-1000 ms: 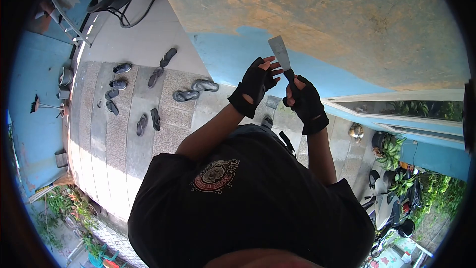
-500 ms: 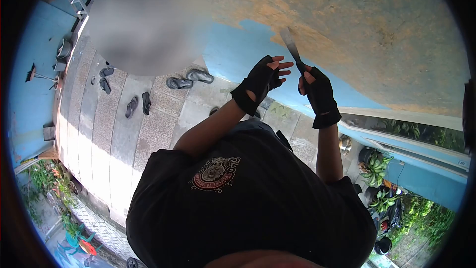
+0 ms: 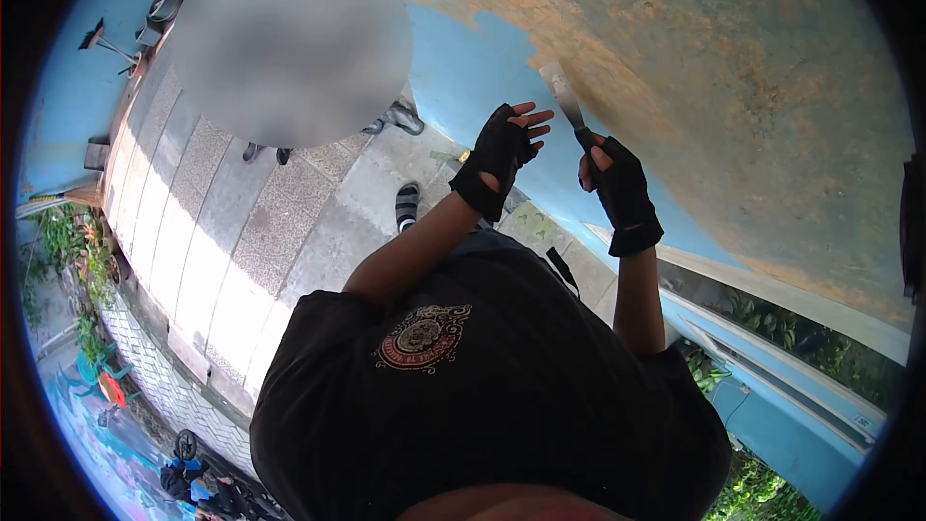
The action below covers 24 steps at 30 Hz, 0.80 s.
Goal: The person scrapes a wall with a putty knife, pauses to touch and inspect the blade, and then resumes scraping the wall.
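My right hand (image 3: 620,178), in a black fingerless glove, is closed round the dark handle of a putty knife (image 3: 562,96). Its flat blade points up and overlaps the wall (image 3: 666,68), right at the border between bare tan patches and blue paint (image 3: 463,63). Beside it, my left hand (image 3: 502,154) wears a matching glove. Its bare fingertips are stretched out and apart near the blue paint, with nothing in them.
One sandaled foot (image 3: 408,205) shows on the paved floor (image 3: 280,222). Several sandals lie towards the blurred round patch. A window ledge (image 3: 772,280) runs along the wall at right. A broom (image 3: 94,36) and a bucket (image 3: 164,7) stand far left.
The view has turned, bringing a sandaled foot and a parked motorbike into sight. The putty knife's blade has tipped slightly left against the wall. My left hand stays spread beside it.
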### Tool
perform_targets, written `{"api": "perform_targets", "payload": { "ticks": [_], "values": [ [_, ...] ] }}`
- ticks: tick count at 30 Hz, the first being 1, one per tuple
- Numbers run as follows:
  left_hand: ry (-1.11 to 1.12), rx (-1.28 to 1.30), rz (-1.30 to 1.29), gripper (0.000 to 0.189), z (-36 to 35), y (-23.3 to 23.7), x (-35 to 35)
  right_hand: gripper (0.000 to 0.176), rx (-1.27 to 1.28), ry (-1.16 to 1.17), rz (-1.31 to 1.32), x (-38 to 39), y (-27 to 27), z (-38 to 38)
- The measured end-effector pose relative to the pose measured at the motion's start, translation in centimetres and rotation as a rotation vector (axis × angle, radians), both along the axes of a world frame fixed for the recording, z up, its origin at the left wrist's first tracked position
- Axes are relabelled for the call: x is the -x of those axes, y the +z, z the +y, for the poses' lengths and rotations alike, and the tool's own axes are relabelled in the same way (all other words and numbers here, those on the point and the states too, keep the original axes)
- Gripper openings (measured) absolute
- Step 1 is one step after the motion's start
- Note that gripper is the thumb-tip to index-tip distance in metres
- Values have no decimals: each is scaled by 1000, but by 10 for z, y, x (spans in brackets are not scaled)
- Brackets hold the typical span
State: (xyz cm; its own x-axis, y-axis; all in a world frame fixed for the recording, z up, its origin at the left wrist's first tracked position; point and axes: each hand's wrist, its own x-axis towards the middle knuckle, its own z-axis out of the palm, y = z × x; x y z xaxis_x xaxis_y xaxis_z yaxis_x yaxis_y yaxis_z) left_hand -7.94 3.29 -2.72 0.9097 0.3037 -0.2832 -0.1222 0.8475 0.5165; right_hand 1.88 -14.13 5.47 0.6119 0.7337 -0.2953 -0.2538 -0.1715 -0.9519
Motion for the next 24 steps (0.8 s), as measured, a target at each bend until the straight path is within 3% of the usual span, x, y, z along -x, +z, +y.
{"api": "perform_targets", "payload": {
  "ticks": [7,12,24],
  "values": [
    [69,13,24,38,-6,1,3,38,10,20,-63,-6,-2,-4],
    [-8,-24,-53,41,-3,16,-8,36,38,7,-117,-2,1,4],
    [-191,54,-235,45,-3,17,-34,25,367,-51,-769,-14,0,27]
  ]
}}
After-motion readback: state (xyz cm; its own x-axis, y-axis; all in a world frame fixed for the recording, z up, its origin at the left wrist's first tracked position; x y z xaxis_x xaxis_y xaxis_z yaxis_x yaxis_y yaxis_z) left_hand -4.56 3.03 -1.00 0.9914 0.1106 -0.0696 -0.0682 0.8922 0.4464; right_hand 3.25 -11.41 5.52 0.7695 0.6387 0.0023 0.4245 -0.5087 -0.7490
